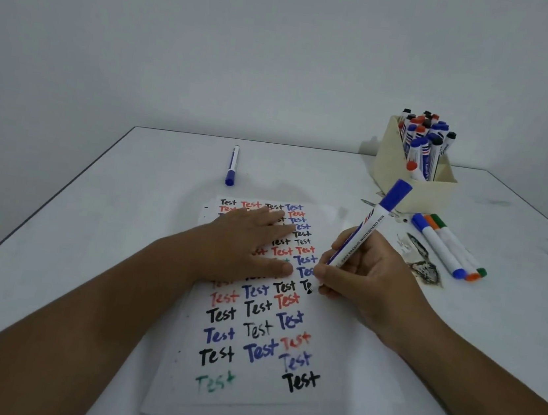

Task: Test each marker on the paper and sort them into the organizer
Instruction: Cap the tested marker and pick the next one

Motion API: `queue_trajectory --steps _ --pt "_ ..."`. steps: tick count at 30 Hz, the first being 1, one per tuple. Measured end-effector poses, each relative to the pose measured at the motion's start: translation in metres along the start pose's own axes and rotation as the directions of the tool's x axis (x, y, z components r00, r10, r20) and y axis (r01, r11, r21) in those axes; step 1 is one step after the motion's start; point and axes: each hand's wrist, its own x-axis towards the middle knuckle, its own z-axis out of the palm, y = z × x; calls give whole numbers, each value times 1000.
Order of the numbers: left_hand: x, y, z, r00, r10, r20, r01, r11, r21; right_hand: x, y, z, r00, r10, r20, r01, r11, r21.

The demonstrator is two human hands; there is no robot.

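Three loose markers [450, 248] beside organizer [414, 176]

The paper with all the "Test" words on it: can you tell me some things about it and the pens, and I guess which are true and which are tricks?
1. The right hand holds a white whiteboard marker with a blue end, tip on the white paper sheet. True.
2. The left hand holds a red marker. False: it rests flat on the paper and holds nothing.
3. The beige box organizer stands empty. False: many capped markers stand in it.
4. Three markers, capped blue, orange and green, lie side by side right of the paper. True.
5. A blue-capped marker lies alone on the white table beyond the paper. True.
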Motion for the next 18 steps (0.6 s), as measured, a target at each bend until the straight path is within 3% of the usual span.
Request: queue_trajectory --steps 10,18 --pt "1 -1 1 1000 -1 -1 1 1000 7 0 5 1 999 43 16 -39 983 -181" --pt "-1 2 -1 1000 -5 1 5 1000 -2 0 3 3 1000 10 -6 -11 988 -152"
